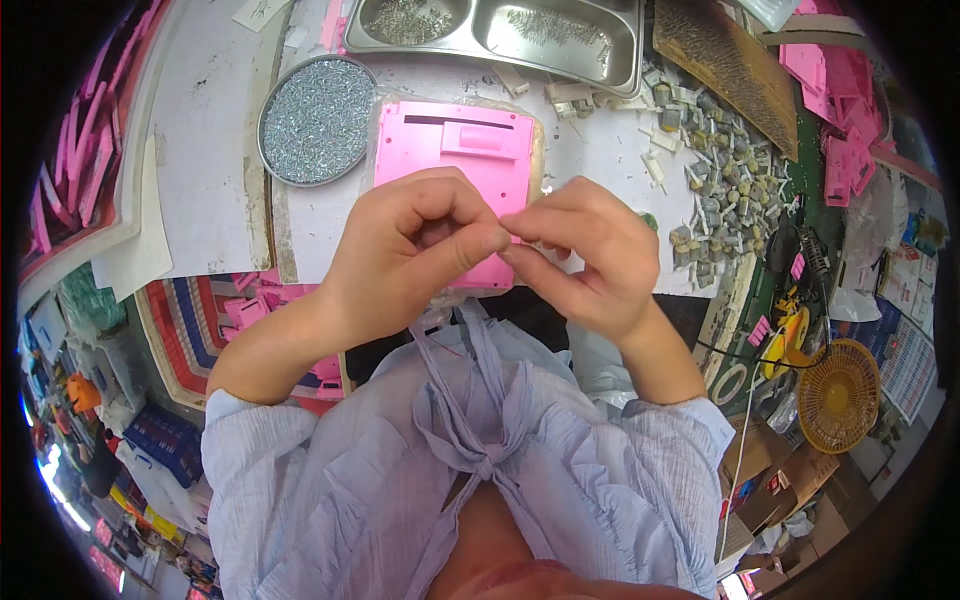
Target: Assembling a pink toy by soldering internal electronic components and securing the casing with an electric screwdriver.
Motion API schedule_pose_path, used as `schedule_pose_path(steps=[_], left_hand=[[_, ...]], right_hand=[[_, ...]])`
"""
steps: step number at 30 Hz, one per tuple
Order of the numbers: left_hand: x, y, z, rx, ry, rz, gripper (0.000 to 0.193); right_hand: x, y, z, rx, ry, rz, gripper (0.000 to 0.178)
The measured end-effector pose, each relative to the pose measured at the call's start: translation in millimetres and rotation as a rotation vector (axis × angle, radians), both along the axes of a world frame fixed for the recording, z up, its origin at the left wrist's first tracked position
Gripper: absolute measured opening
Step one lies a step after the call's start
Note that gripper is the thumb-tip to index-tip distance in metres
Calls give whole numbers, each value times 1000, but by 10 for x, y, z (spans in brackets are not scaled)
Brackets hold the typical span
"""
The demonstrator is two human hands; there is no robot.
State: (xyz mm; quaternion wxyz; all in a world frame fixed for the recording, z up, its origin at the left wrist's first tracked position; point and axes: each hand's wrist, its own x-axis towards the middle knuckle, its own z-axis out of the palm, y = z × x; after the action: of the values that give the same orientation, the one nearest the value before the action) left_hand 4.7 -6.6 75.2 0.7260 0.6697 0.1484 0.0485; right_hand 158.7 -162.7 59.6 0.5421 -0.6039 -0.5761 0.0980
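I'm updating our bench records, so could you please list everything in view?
Flat worktable: one, white, centre
Flat plastic casing: one, pink, beneath hands
Round metal dish: one, silvery, left of casing
Small metal fasteners: many, silvery, in dish
Two-compartment steel tray: one, silvery, top centre
Small metal pieces: many, silvery, in tray
Pin-covered board: one, brown, upper right
Blocky small parts: many, grey-white, right of casing
Flat plastic mouldings: many, pink, far left, upper right
Slatted round plastic grille: one, yellow, right
Cardboard boxes: several, brown, lower right
Small background clutter: uncountable, mixed colours, both edges
Ruffled fabric shirt: one, pale blue, bottom
Left hand: one, bare, over casing
Right hand: one, bare, against left hand
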Motion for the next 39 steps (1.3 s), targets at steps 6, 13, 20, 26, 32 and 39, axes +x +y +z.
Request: schedule_pose_path(steps=[6, 13, 20, 26, 32, 39], left_hand=[[-3, -139, -71, -213, -64, 113, 15], [-72, 545, -157, 670, 33, 236, 13], [-357, 1322, -672, 1239, 227, 189, 16], [-357, 1303, -693, 1214, 139, 228, 13], [-411, 1378, -723, 1292, 91, 189, 13], [-261, 1470, -767, 1345, 195, 275, 15]], right_hand=[[-200, 16, -18, 117, -34, -178, 30], [-103, -16, 93, -186, -23, -43, 20], [-83, -100, -215, -356, -204, 49, 15], [-39, -47, -98, -379, -370, 124, 15], [501, -113, 216, -263, -283, -174, 21], [1894, 653, 649, 276, 256, -391, 40]])
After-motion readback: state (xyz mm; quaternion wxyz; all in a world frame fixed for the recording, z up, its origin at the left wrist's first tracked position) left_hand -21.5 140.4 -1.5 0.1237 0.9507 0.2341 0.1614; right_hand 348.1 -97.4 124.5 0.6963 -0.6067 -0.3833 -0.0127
